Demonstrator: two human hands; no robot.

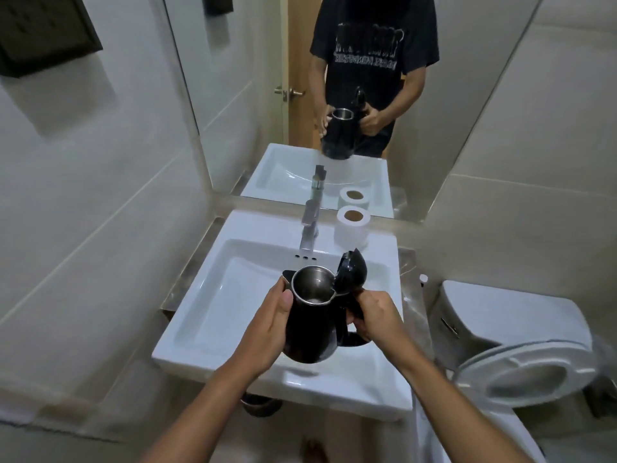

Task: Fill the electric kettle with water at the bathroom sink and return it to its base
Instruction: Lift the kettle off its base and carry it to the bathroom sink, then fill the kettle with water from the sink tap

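My left hand (273, 324) wrapped the black kettle (312, 325) body, and my right hand (374, 315) held its handle in a closed grip, above the white sink (207, 315). The lid (350, 274) stood open; inside looked nearly dry, so filling and returning remained. The faucet (309, 233) was near ahead, with free room below it.

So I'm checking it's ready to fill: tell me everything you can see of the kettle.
The kettle is black outside with a shiny steel-looking interior. Its hinged lid stands open. It is held roughly upright over the white sink, short of the faucet. The left hand wraps its body; the right hand grips the handle.
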